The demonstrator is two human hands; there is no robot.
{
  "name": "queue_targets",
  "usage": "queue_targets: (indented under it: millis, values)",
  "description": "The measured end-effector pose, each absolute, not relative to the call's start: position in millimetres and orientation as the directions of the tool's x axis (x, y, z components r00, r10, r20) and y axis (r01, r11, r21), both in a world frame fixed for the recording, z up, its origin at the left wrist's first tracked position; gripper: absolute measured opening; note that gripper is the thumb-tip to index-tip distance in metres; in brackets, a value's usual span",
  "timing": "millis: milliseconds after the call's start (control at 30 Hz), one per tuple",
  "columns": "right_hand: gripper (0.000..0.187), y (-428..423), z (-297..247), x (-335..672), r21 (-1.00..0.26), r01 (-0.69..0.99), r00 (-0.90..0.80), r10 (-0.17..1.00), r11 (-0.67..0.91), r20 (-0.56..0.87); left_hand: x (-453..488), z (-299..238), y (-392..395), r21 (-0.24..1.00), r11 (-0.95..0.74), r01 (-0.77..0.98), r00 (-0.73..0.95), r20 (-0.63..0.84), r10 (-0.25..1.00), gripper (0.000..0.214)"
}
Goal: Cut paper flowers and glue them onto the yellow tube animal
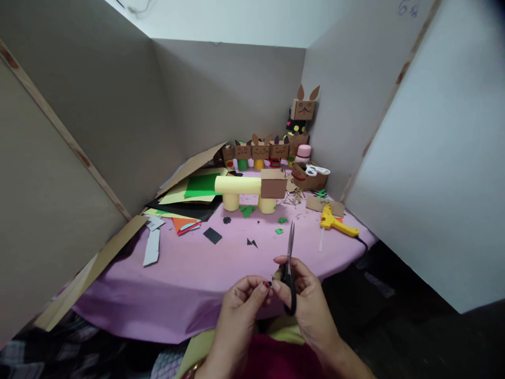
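Observation:
My right hand [310, 300] is closed around black-handled scissors [291, 250], their blades pointing up and away from me. Beside it, the fingertips of my left hand [244, 302] are pinched together over a tiny dark piece, too small and covered to name. Thumbs and fingertips of both hands nearly meet in front of my lap. Beyond them stands a yellow paper-tube figure [239, 185] on tube legs, with a brown cardboard box head [273, 184]. Black paper triangles [252, 243], a black rectangle [212, 235] and a black flower shape [226, 220] lie on the table.
A yellow glue gun [337, 223] rests at the right on the pink-covered table [189, 284]. Coloured sheets [201, 185] and cardboard are stacked left. Several box-headed animal figures [260, 151] line the back, near a cardboard box [310, 179] holding white scissors [317, 170]. Partition panels surround the table.

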State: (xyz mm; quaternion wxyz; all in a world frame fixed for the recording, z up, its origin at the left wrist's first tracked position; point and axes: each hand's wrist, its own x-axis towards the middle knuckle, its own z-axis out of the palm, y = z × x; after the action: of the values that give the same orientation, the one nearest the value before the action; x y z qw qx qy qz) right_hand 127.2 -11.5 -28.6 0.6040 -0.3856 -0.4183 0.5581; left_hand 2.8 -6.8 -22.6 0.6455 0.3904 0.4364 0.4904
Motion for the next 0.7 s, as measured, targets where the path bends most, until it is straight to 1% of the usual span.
queue_targets:
  millis: [100,200,300,367,500,700]
  values:
    - [0.034,-19,-32,131,-0.975,-0.208,-0.085,0.992,0.072,0.091,2,-19,-8,0.928,0.204,-0.311,0.140,-0.167,0.976,0.025]
    - [0.029,-28,-38,136,-0.991,-0.018,-0.200,0.971,0.133,0.134,2,-14,-9,0.928,0.186,-0.322,0.118,-0.156,0.981,0.027]
    - [0.035,-35,-41,138,-0.948,0.227,-0.198,0.964,0.224,0.180,3,-12,-10,0.931,0.178,-0.319,0.117,-0.147,0.982,0.028]
    - [0.040,-36,-41,137,-0.897,0.350,-0.176,0.960,0.270,0.220,3,-13,-11,0.932,0.174,-0.317,0.119,-0.143,0.983,0.027]
    - [0.040,-37,-36,136,-0.814,0.471,-0.173,0.940,0.340,0.292,3,-17,-13,0.923,0.144,-0.358,0.115,-0.109,0.987,0.024]
    - [0.038,-39,-37,135,-0.743,0.556,-0.179,0.927,0.372,0.330,4,-16,-13,0.905,0.137,-0.403,0.102,-0.104,0.989,0.023]
